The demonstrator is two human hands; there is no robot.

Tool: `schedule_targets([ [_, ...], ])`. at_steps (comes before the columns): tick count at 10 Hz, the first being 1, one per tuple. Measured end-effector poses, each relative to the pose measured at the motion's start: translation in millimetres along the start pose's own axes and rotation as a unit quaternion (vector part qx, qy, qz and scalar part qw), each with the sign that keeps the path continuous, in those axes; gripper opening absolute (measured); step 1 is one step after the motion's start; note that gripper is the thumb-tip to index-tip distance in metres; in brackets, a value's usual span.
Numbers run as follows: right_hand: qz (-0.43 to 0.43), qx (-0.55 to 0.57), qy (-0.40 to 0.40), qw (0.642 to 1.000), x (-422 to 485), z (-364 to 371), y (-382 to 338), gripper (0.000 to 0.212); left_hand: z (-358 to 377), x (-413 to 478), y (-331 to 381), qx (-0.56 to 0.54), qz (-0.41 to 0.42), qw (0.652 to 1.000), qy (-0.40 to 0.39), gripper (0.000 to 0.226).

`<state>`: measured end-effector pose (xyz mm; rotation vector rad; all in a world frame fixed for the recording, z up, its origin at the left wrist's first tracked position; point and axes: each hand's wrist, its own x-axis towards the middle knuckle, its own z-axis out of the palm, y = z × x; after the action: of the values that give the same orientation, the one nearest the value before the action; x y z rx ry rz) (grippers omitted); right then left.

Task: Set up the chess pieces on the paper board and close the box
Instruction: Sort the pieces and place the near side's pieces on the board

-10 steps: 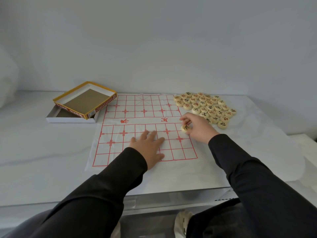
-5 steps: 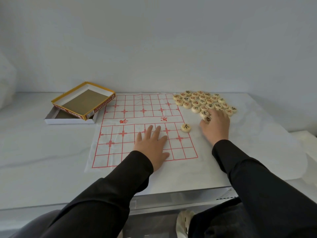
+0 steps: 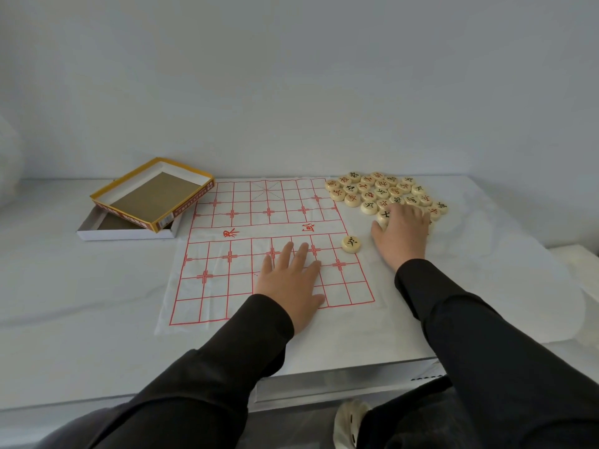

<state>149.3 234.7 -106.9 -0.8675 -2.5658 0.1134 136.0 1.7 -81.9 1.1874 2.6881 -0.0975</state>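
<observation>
Pieces (image 3: 382, 191) partly hidden under right hand (image 3: 402, 233), whose grip is unclear

The white paper board with a red grid (image 3: 214, 306) bore two red characters in its middle band: 界 on the left and 河 on the right. The lone round cream wooden piece (image 3: 351, 244) showed a black mark, seemingly 卒. Red and black characters on the heaped cream pieces (image 3: 372, 189) and the barcode label (image 3: 166, 219) on the yellow cardboard box lid (image 3: 149, 196) were too small to read.
</observation>
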Motion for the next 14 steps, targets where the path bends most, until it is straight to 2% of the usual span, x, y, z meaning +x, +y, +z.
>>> schedule_targets([
  [6, 0.03, -0.087, 0.022, 0.996, 9, 6, -7, 0.029, 0, 4, -2, -0.002, 0.0, 1.0, -0.002, 0.064],
  [7, 0.027, -0.083, 0.026, 0.996, 10, 8, -8, 0.026, 0, 4, -4, -0.002, 0.0, 1.0, -0.007, 0.064],
  [10, 0.004, 0.024, 0.121, 0.992, 1, -20, -24, 0.019, -7, -1, -14, -0.002, -0.007, 1.0, -0.015, 0.064],
  [12, -0.004, 0.166, 0.027, 0.986, -22, -49, -57, 0.032, -18, -12, -35, -0.032, -0.038, 0.999, -0.005, 0.063],
  [14, -0.077, 0.218, -0.099, 0.968, -71, -69, -87, 0.024, -20, -32, -47, -0.033, -0.043, 0.997, -0.056, 0.06],
])
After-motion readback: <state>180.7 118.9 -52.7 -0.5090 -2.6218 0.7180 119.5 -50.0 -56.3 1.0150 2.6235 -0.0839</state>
